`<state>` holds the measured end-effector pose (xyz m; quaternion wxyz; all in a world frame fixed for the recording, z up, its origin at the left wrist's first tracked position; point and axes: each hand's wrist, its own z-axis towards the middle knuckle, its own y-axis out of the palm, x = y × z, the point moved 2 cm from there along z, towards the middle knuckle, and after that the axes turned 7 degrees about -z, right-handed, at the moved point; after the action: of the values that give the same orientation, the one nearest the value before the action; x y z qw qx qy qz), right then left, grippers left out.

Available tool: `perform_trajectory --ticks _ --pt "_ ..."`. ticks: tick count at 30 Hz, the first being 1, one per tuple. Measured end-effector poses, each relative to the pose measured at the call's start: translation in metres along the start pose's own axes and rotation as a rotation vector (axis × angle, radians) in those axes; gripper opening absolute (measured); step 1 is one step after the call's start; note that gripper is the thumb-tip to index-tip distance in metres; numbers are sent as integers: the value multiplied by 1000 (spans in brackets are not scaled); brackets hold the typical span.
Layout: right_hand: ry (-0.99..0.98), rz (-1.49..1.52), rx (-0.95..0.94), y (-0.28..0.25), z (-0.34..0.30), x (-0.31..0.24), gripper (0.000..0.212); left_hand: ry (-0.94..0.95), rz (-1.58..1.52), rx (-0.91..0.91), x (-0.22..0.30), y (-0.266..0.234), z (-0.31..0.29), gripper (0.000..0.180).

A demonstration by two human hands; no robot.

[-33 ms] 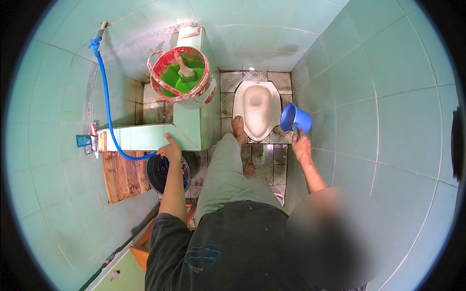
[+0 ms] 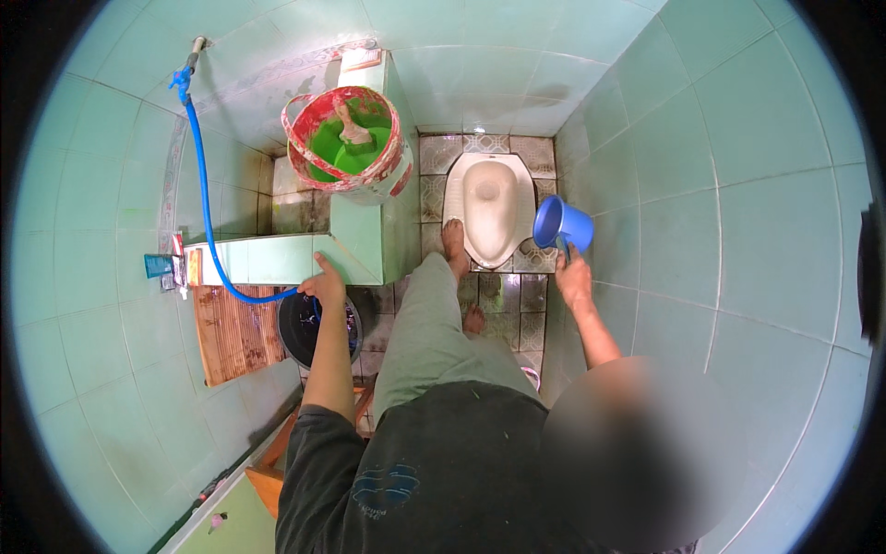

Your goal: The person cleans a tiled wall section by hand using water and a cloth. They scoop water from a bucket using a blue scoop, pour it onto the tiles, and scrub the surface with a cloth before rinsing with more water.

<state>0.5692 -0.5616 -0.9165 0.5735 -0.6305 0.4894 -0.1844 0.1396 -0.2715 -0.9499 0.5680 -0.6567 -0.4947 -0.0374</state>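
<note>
My left hand [image 2: 325, 281] is closed around a blue hose [image 2: 205, 217] near its lower end, one finger stretched out beside the tiled ledge. Just under that hand and forearm is a dark round tub [image 2: 297, 337], partly hidden; what lies in it is hard to make out. In my right hand [image 2: 573, 277] is the handle of a blue water dipper [image 2: 574, 224], tilted so that its mouth faces left. The dipper is at the right edge of a pale squat toilet [image 2: 489, 208], beside the wall.
On the green tiled ledge [image 2: 277, 261] stands a red-rimmed bucket [image 2: 399, 175] of green liquid with a scoop-like object [image 2: 353, 134] inside. A blue tap [image 2: 181, 81] feeds the hose. A ridged wooden board [image 2: 235, 337] leans by the tub. Tiled walls close in on both sides.
</note>
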Motion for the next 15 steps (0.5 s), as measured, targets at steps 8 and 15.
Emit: perform_trajectory --ticks 8,15 --pt "-31 -30 -50 6 5 -19 47 -30 23 -3 -1 -2 2 132" --pt "-23 0 -32 4 7 -20 50 -43 27 -30 10 0 -11 133"
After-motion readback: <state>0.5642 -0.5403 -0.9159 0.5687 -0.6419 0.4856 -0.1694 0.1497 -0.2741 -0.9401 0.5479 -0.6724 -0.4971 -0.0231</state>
